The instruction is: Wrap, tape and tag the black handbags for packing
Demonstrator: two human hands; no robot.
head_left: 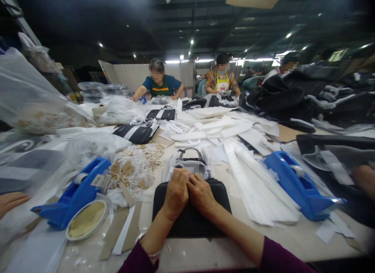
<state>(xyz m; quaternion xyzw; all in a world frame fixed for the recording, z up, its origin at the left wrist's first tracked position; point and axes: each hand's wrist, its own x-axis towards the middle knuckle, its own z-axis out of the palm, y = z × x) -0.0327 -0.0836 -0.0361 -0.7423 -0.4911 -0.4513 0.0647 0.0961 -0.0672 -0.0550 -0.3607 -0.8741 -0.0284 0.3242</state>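
Near the front edge of the worktop [205, 252], keep the black, round-cornered bag [191, 223] square, your left hand [176, 193] and right hand [201, 194] meeting at its far rim, whether clamped I cannot tell, and work evenly, sparing the pale-wrapped arched handle [200, 155].

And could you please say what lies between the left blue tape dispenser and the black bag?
In the head view: a round dish, cardboard strips, a white strip and string tags.

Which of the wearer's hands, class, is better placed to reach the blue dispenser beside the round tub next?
Probably the left hand: it is nearer the blue dispenser, while the right hand would reach across. Both are at the black bag.
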